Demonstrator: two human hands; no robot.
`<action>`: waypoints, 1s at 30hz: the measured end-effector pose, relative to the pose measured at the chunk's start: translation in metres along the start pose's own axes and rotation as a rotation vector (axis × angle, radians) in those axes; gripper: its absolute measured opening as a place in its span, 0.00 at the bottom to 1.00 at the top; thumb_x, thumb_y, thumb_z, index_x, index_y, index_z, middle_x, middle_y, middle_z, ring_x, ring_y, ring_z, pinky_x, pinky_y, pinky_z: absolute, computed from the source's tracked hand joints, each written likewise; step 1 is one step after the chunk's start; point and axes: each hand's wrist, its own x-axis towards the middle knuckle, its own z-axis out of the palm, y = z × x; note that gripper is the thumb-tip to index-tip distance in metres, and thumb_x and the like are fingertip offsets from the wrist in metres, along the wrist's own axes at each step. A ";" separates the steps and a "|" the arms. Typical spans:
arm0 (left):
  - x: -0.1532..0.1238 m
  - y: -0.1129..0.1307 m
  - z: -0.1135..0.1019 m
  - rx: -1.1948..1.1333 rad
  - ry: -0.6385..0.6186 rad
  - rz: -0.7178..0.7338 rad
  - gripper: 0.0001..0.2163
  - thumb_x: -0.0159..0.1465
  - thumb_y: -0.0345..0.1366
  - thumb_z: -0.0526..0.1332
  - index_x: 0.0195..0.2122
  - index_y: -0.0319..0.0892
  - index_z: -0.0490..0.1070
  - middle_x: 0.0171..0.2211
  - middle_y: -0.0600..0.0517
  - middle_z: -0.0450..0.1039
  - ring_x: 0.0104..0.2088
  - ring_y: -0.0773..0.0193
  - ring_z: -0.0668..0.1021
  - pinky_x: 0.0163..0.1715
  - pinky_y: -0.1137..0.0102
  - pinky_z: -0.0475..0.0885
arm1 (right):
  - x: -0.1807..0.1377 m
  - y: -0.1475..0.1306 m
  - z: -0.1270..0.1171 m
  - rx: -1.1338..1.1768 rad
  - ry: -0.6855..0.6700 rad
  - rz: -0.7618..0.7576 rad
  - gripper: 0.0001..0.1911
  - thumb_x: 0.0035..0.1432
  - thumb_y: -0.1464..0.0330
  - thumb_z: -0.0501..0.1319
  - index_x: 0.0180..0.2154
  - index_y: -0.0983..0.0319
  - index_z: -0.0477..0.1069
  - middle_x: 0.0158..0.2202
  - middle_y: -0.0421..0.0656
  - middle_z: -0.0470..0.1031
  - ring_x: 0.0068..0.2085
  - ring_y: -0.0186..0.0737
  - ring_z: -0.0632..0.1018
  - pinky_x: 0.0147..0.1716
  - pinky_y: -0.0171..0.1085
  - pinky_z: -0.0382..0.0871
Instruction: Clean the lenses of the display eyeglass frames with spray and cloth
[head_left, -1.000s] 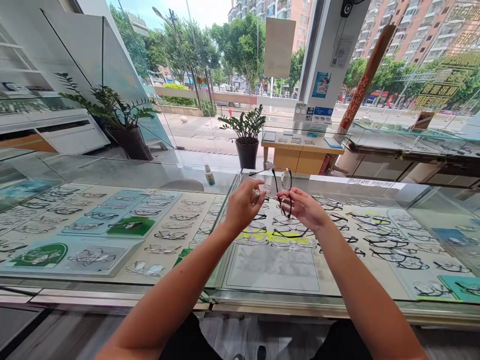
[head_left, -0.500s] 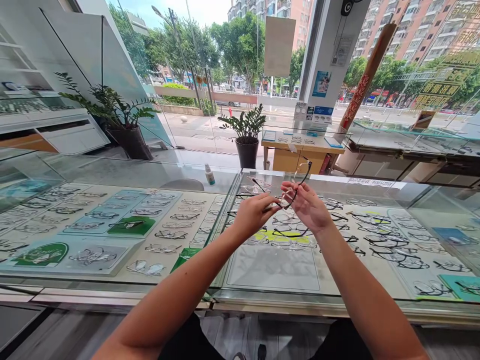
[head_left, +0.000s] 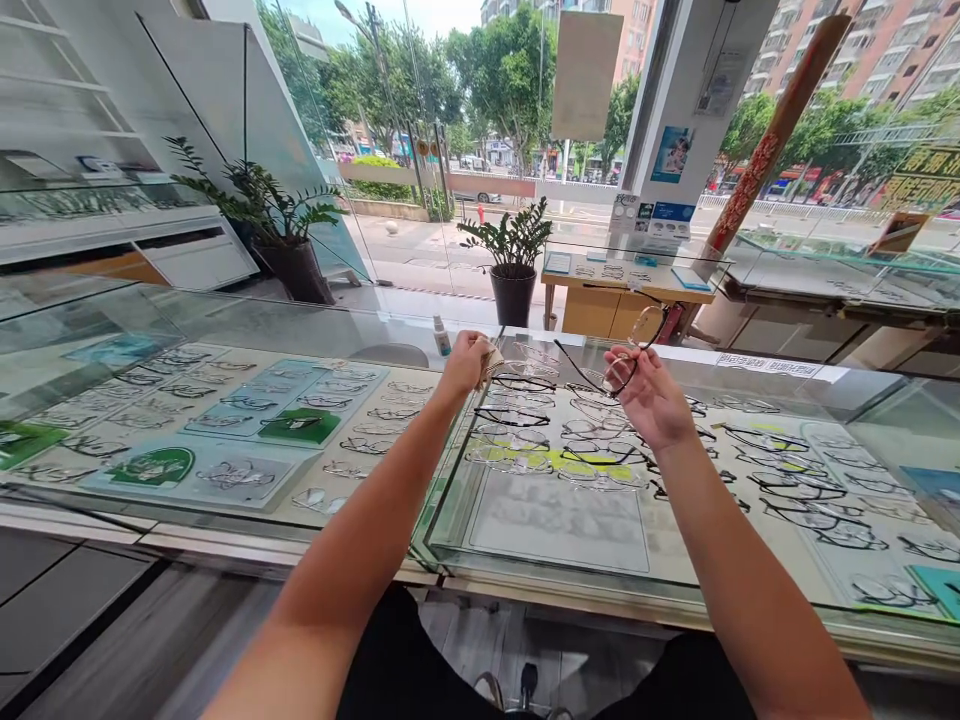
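A pair of eyeglasses point(head_left: 621, 376) with dark temples is held up over the glass counter in my right hand point(head_left: 654, 402), whose fingers pinch the frame near its middle. The temples stick out, one to the left and one above. Off to the left, my left hand point(head_left: 465, 366) is closed on a small beige cloth point(head_left: 491, 357), apart from the glasses. Just behind that hand, a white spray bottle point(head_left: 442, 337) stands on the counter top.
Rows of eyeglasses point(head_left: 517, 415) lie inside the glass display counter point(head_left: 555, 565) below my hands. More frames are set out in the left case point(head_left: 300, 500). Beyond the counter are a potted plant point(head_left: 514, 290) and a wooden display table point(head_left: 592, 312).
My left hand has moved left, away from the glasses, with the cloth in it. My right hand has shifted slightly right, still holding the glasses. The view has turned a little left.
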 end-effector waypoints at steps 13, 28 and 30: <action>0.046 -0.052 -0.070 0.520 0.198 -0.287 0.11 0.64 0.36 0.75 0.38 0.40 0.75 0.37 0.48 0.79 0.40 0.55 0.82 0.42 0.61 0.78 | -0.001 0.003 -0.004 0.008 -0.014 0.038 0.13 0.56 0.57 0.80 0.36 0.50 0.79 0.46 0.37 0.86 0.53 0.43 0.83 0.57 0.44 0.77; 0.058 -0.057 -0.054 0.833 0.207 0.070 0.27 0.70 0.53 0.63 0.68 0.52 0.74 0.84 0.45 0.42 0.80 0.32 0.47 0.75 0.41 0.51 | -0.003 -0.002 0.001 0.029 -0.049 0.034 0.14 0.55 0.57 0.81 0.37 0.52 0.80 0.47 0.37 0.87 0.52 0.40 0.86 0.56 0.39 0.81; 0.069 -0.053 -0.051 0.896 0.152 0.043 0.30 0.69 0.56 0.62 0.70 0.53 0.73 0.84 0.46 0.42 0.80 0.29 0.47 0.74 0.39 0.52 | -0.001 0.000 0.000 0.060 -0.059 0.033 0.15 0.54 0.58 0.81 0.37 0.53 0.80 0.46 0.37 0.88 0.51 0.37 0.86 0.54 0.36 0.81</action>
